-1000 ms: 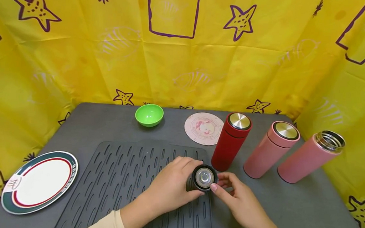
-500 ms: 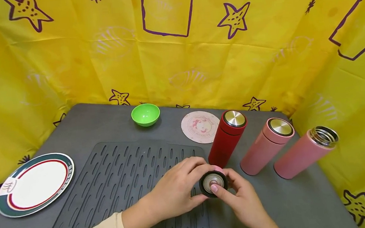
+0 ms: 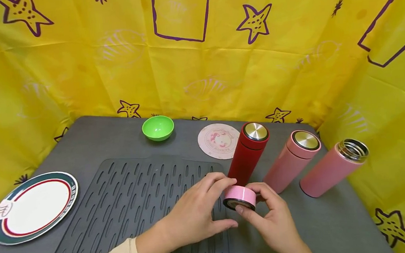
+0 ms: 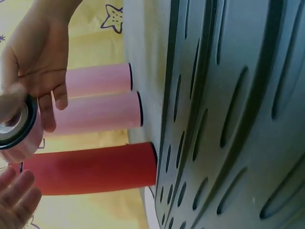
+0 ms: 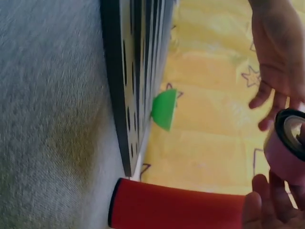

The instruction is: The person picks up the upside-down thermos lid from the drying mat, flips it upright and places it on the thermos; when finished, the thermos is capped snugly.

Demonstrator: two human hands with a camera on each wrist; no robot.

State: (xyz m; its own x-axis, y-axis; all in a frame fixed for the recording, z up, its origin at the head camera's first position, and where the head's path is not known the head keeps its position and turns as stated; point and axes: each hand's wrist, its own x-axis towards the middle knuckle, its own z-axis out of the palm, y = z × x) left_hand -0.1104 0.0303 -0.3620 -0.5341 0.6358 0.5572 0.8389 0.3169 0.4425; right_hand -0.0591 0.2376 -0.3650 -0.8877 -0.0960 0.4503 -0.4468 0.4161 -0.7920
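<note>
A pink flask lid (image 3: 241, 195) with a black rim is pinched in my right hand (image 3: 272, 220), thumb on its underside and fingers behind it. In the right wrist view the lid (image 5: 286, 152) shows its black ring and pale inside. My left hand (image 3: 198, 212) is beside the lid on its left. Its fingers are extended and its thumb stands apart from the lid; whether a fingertip touches it I cannot tell. To the right stand a red flask (image 3: 245, 155) with its lid on, a lidded pink flask (image 3: 291, 161), and a pink flask without a lid (image 3: 331, 170).
A dark ridged mat (image 3: 133, 195) lies under my left arm. A white plate with a green rim (image 3: 72, 188) is at the left. Farther back are a green bowl (image 3: 158, 128) and a round pink-and-white mat (image 3: 208, 136). Yellow patterned cloth (image 3: 183, 64) surrounds the grey table (image 3: 89, 135).
The lid has tipped from showing its inside to showing its pink side. My left thumb has come off it, while my right hand keeps hold. The head view has shifted slightly.
</note>
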